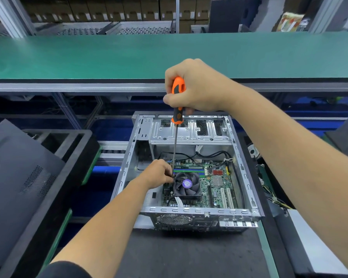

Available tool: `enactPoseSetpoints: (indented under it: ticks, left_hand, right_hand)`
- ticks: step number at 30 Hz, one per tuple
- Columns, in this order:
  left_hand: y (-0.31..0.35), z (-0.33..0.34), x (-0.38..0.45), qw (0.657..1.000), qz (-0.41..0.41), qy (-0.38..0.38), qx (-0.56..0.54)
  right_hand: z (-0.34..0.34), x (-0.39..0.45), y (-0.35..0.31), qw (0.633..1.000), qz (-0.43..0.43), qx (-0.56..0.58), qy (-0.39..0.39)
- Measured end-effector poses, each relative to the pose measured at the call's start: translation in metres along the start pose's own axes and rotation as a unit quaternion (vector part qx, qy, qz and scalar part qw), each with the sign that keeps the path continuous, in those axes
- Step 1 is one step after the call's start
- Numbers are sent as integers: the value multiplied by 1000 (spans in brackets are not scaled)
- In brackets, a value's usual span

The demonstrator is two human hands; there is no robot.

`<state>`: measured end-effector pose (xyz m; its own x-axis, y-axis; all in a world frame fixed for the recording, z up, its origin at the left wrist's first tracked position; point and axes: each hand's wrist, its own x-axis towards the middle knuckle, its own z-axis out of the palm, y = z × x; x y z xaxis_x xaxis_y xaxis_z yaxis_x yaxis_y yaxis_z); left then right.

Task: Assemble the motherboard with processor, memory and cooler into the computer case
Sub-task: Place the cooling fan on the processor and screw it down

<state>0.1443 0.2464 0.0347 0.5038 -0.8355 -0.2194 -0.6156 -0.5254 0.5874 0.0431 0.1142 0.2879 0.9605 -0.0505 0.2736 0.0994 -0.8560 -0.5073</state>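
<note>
One hand point(193, 87) gripping screwdriver point(177, 101)

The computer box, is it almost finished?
Nearly. Done: the green motherboard lies inside the open grey metal case, with the black fan cooler on it and memory sticks slotted in. In hand: the right hand grips an orange-handled screwdriver by the cooler's corner; the left hand steadies its tip. Left: the remaining screws, I would guess.

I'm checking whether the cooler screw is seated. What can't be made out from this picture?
- Screwdriver tip and screw: head view, hidden behind the left hand beside the cooler.
- Processor: under the cooler.
- Fan label text: too small.
- Right hand fingers: hidden behind the hand's back, round the handle.
</note>
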Motion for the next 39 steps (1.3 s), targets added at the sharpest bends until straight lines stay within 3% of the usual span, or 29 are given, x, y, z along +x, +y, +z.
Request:
enactPoseSetpoints:
  ticks: [9, 25, 30, 39]
  left_hand:
    - [5, 0, -3, 999, 13, 23, 30]
    - [1, 2, 2, 1000, -4, 1, 0]
    - [0, 4, 5, 1000, -13, 7, -4]
    - [-1, 6, 7, 1000, 1, 11, 18]
  right_hand:
    - [-1, 2, -1, 1000, 5, -3, -5]
    - [-4, 19, -20, 993, 54, -42, -100]
    - [-6, 19, -26, 991, -3, -82, -106]
    - [1, 25, -30, 974, 28, -217, -63]
